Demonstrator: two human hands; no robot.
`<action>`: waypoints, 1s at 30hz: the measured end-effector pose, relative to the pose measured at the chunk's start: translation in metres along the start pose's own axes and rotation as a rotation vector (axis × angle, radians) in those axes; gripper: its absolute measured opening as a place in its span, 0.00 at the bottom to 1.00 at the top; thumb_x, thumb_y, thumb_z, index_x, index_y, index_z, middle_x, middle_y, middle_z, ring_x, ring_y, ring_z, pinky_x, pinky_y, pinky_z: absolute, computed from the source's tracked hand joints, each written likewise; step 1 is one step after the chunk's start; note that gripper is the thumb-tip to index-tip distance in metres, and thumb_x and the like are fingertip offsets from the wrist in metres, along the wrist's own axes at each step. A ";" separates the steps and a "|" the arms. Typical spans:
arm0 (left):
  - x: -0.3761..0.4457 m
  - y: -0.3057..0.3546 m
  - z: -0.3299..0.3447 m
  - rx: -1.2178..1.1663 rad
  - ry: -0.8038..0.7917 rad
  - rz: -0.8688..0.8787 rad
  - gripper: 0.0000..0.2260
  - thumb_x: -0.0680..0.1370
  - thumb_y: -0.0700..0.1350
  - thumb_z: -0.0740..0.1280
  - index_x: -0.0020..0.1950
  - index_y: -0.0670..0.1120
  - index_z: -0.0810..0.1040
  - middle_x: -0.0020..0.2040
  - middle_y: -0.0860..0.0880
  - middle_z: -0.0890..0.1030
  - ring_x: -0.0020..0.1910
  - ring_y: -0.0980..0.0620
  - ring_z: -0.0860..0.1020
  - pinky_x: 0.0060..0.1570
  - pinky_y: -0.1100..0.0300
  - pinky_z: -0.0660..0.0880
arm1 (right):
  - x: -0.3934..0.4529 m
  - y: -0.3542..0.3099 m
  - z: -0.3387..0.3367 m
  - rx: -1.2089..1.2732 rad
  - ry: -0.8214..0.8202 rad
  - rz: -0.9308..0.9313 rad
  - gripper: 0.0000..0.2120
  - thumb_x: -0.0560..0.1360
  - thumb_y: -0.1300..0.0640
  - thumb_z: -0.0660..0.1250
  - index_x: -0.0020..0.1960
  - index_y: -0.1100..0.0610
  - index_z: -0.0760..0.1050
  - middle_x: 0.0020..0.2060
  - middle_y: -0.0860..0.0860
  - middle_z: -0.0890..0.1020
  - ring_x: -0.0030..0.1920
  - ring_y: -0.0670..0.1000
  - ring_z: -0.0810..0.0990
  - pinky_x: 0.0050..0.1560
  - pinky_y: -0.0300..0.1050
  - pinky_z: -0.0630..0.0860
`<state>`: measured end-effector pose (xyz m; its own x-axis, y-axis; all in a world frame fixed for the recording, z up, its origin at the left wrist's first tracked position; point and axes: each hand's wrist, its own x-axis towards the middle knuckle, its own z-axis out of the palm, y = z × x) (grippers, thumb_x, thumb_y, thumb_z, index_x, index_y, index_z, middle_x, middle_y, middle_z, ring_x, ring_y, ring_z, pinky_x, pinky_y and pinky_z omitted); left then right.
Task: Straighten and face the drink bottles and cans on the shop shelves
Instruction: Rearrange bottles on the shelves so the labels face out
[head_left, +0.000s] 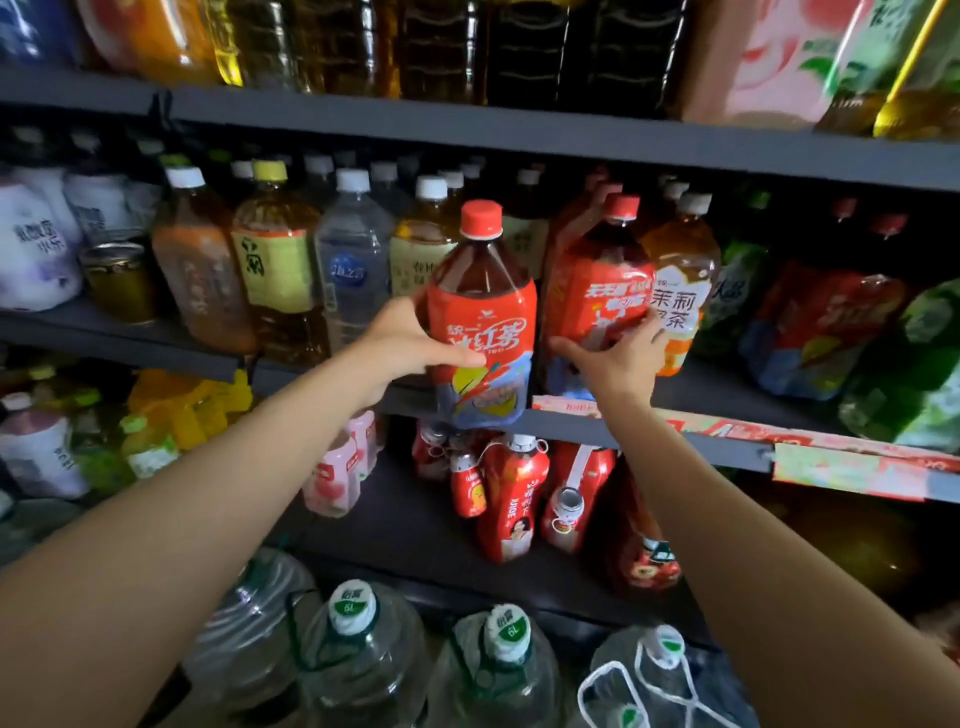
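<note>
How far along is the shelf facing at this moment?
Partway. Done: the tea and water bottles at middle-shelf left stand upright in rows. In hand: the left hand grips a red iced-tea bottle; the right hand holds its neighbour. Left: the leaning red bottles below.

Quick count: two hands up, the left grip (415, 343) and the right grip (618, 358), one big red-label tea bottle each, left one (483, 312) and right one (597, 296). One orange jasmine tea bottle (680, 291) just right of the right grip. Left of the left grip: one clear water bottle (353, 260), one yellow-capped tea bottle (275, 249), one gold can (119, 280). Below both grips, four large water jugs with green-and-white caps, e.g. (353, 608). Red bottles under the grips: too bunched up to count.
</note>
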<state>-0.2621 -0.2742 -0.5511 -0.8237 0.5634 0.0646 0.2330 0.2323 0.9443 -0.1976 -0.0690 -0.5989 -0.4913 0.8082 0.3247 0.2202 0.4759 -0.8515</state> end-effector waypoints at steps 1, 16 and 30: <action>-0.001 0.001 0.001 -0.018 0.012 0.011 0.23 0.65 0.38 0.77 0.54 0.51 0.72 0.42 0.59 0.77 0.40 0.64 0.74 0.31 0.68 0.72 | -0.003 -0.004 0.004 -0.012 0.042 0.002 0.48 0.62 0.49 0.79 0.71 0.63 0.55 0.66 0.60 0.65 0.68 0.58 0.63 0.64 0.53 0.63; -0.044 -0.010 -0.020 -0.034 -0.025 -0.033 0.20 0.64 0.43 0.79 0.47 0.55 0.72 0.41 0.58 0.78 0.40 0.62 0.75 0.35 0.64 0.73 | -0.106 -0.050 -0.009 0.382 -0.572 -0.176 0.19 0.75 0.51 0.67 0.63 0.52 0.66 0.54 0.48 0.78 0.53 0.43 0.78 0.50 0.33 0.76; -0.089 -0.017 -0.071 0.048 0.002 -0.104 0.23 0.64 0.47 0.78 0.56 0.49 0.75 0.47 0.53 0.80 0.47 0.53 0.78 0.44 0.57 0.75 | -0.149 -0.072 0.013 0.472 -0.843 -0.093 0.39 0.68 0.68 0.73 0.71 0.57 0.56 0.61 0.54 0.75 0.56 0.47 0.77 0.50 0.34 0.78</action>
<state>-0.2293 -0.3841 -0.5501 -0.8456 0.5328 -0.0321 0.1710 0.3274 0.9293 -0.1509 -0.2277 -0.5914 -0.9729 0.1724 0.1538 -0.1205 0.1891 -0.9745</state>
